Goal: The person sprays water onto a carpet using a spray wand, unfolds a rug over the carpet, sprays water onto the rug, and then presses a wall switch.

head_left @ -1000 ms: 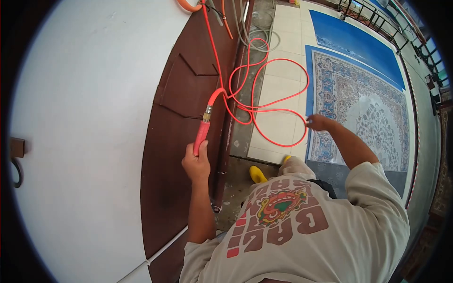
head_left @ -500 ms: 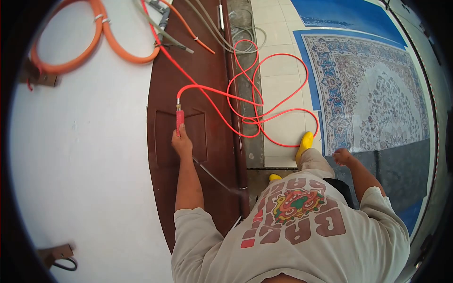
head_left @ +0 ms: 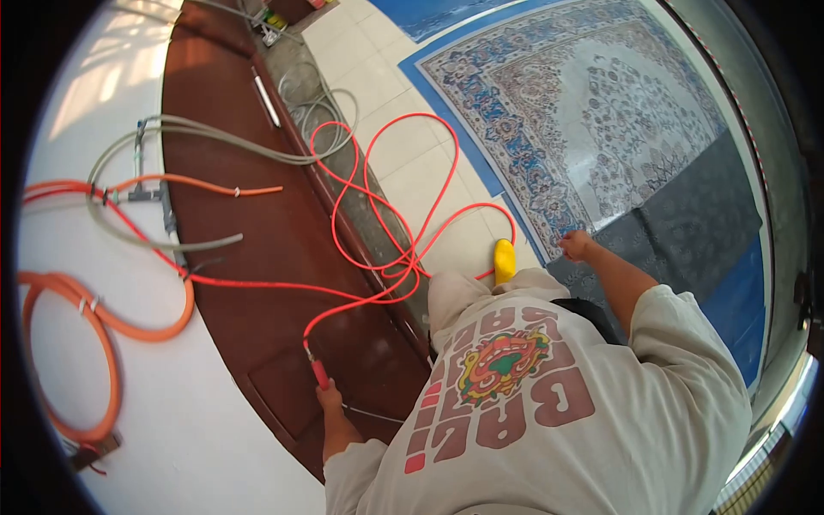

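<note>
My left hand (head_left: 330,396) is closed around the red grip of a spray gun (head_left: 320,373). A thin metal wand (head_left: 373,415) runs from it back toward my body. The red hose (head_left: 339,307) joins the top of the grip and trails in loops over the brown ledge and the tiles. My right hand (head_left: 577,245) hangs at my side with curled fingers, nothing visible in them. Below it in view lies a wet-looking patterned carpet (head_left: 536,129), beside a dark grey carpet-like piece (head_left: 678,202).
Orange hose (head_left: 107,343) hangs coiled on the white wall (head_left: 172,412) at left. Grey hoses (head_left: 257,137) and pipe fittings (head_left: 150,196) sit near the brown ledge (head_left: 223,163). A yellow boot (head_left: 505,260) is on my foot by the red hose loops. Blue sheeting (head_left: 442,17) edges the carpet.
My view has turned and shifted, so the carpet and hoses appear rotated. My legs have changed position in a step. The spray gun stays in my left hand, now lower in view.
</note>
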A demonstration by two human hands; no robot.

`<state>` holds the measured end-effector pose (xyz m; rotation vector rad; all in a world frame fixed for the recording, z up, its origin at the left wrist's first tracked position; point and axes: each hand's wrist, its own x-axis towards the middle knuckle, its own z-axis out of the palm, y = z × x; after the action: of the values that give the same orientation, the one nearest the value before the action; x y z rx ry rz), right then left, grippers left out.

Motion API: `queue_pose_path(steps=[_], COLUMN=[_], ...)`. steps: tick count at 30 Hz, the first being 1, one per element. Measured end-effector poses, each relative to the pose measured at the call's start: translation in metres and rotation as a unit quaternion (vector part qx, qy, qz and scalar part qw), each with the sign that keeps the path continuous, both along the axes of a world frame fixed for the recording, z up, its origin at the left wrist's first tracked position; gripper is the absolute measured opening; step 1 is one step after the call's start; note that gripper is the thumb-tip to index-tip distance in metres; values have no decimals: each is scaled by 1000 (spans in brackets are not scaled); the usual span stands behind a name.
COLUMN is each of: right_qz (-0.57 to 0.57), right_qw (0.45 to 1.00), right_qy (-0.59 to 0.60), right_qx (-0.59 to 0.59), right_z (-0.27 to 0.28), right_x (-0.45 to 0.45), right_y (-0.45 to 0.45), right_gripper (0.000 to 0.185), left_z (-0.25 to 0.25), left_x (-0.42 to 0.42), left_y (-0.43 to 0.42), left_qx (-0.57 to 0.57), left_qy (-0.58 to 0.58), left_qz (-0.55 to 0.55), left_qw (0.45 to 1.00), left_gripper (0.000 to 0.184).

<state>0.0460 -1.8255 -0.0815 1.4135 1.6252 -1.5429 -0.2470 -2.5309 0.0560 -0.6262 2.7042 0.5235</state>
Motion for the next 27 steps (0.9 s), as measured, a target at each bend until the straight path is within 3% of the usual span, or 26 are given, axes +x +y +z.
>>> queue_pose_path(steps=[2, 4, 6, 8, 10, 12, 13, 15, 19, 20, 21, 22, 23, 24, 25, 27], right_qz=[-20, -34, -21, -38, -48, -31, -44, -58, -16, -36, -117, -192, -262, -286, -307, -326], right_qw=[1000, 999, 999, 999, 999, 999, 998, 996, 998, 997, 991, 977, 962, 956, 948, 936], right_qy=[11, 27, 27, 14, 0, -30, -35, -47, -68, -73, -47, -17, 18, 14, 25, 60], right_qx=[8, 22, -12, -13, -15, -28, -16, -37, 10, 3, 46, 96, 68, 58, 83, 118], right_z=[-1, -3, -7, 0, 1, -3, -1, 7, 18, 32, 48, 63, 70, 73, 74, 65], right_x=[-17, -41, -58, -77, -91, -106, -116, -131, -156, -169, -188, -208, -225, -242, -260, -284], right_y=[-3, 0, -1, -3, -2, 8, 18, 30, 76, 63, 83, 116, 128, 126, 125, 136], right_gripper=[29, 27, 31, 31, 31, 31, 31, 31, 34, 34, 35, 35, 33, 33, 32, 32], left_z=[3, -3, 49, 44, 25, -35, -78, -149, -246, -132, -167, -114, -109, -138, -111, -106], left_x=[2, -4, -2, -5, -8, -31, -59, -110, -247, -288, -340, -372, -418, -481, -509, -578], left_y=[10, 20, 131, 181, 244, 271, 289, 323, 380, 464, 467, 525, 553, 558, 590, 645], left_qx=[-46, -187, -249, -288, -231, -74, 10, 123, 315, 289, 308, 224, 225, 234, 205, 188], left_qy=[-1, 54, 89, 159, 193, 136, -24, -295, -330, -382, -387, -343, -324, -361, -278, -266], left_qz=[1, -12, 68, 6, -131, -320, -345, -344, -326, -279, -200, -206, -188, -229, -263, -299], left_qw=[999, 981, 962, 944, 945, 935, 938, 883, 828, 832, 846, 889, 899, 873, 901, 897], left_gripper=[46, 54, 60, 64, 60, 51, 44, 35, 27, 25, 26, 24, 17, 11, 10, 10])
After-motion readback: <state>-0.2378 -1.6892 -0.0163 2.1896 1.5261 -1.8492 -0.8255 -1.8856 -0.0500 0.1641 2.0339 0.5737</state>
